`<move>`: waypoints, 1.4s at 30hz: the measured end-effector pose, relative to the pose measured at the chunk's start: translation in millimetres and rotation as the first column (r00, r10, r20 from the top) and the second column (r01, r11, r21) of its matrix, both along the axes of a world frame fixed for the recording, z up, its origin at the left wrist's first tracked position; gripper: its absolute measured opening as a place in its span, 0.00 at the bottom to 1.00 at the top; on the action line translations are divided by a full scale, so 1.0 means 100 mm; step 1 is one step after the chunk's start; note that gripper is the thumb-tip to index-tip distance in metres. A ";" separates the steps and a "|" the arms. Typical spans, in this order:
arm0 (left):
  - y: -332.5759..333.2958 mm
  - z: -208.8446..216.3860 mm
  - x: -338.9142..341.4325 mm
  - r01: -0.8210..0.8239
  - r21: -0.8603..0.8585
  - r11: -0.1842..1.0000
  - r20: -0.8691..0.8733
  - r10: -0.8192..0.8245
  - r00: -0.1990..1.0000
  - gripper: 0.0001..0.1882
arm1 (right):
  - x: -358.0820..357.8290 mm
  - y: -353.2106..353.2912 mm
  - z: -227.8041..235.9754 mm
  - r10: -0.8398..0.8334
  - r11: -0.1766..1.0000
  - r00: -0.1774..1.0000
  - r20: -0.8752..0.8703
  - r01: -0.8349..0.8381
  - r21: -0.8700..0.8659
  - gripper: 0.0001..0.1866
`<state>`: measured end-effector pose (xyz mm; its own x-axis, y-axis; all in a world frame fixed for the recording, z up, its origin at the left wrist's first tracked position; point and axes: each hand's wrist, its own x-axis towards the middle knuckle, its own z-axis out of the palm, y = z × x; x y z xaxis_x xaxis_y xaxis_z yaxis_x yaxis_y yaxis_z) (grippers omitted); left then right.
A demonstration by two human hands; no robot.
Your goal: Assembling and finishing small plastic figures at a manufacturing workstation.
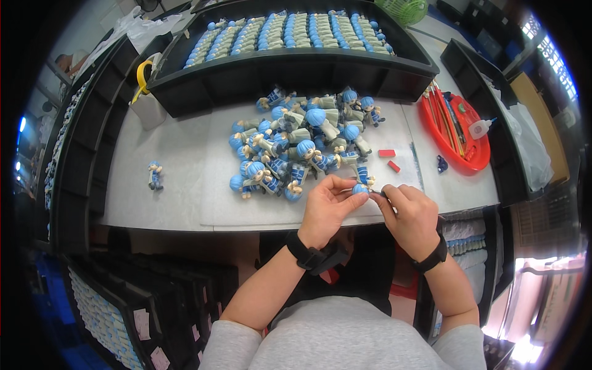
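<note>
the person is working on one blue-haired figurine (361, 189), held just above the near edge of the worktop (179, 185). the left hand (327, 206) is curled around it, fingers closed on the blue head and body, so the toy sits between the fingertips of both hands. the right hand (412, 216) is pinched shut on a thin tool (377, 193), too small to identify, with its tip touching the figurine's head. the step looks like fine touch-up or trimming of the head, which calls for a steady grip and small, careful strokes. just beyond the hands lies a pile of figurines (302, 145); a black tray (290, 68) of lined-up finished ones stands behind it, and one lone figurine (154, 175) lies well off to the left.
</note>
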<state>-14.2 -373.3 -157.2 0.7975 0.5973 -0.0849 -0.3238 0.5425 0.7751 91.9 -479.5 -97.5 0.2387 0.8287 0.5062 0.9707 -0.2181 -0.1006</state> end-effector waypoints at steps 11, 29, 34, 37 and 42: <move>0.01 0.00 -0.01 0.021 -0.026 0.999 0.012 -0.021 1.000 0.11 | 0.09 -0.03 0.04 0.067 0.997 0.990 -0.123 -0.062 0.041 0.06; 0.04 -0.01 -0.07 0.138 -0.075 0.988 0.069 -0.133 0.989 0.15 | 1.45 0.73 -0.13 -0.146 0.918 0.976 -0.163 0.072 -0.391 0.12; 0.06 0.01 -0.08 0.162 -0.077 0.984 0.034 -0.160 0.986 0.16 | 1.21 0.57 -0.04 0.029 0.998 0.997 -0.073 -0.032 -0.045 0.10; 0.07 0.00 -0.08 0.164 -0.067 0.984 0.012 -0.164 0.986 0.16 | 0.82 0.38 0.11 0.162 0.987 0.837 -0.522 -0.128 0.100 0.08; 0.08 0.00 -0.07 0.161 -0.065 0.985 -0.003 -0.161 0.987 0.17 | 0.30 0.02 0.09 0.250 0.939 0.536 -0.806 -0.338 0.067 0.23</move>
<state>-20.9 -365.2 -157.1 0.8820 0.4540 -0.1263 -0.2217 0.6362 0.7390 121.8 -477.9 -88.7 0.2396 0.9575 0.1606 0.5162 0.0145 -0.8563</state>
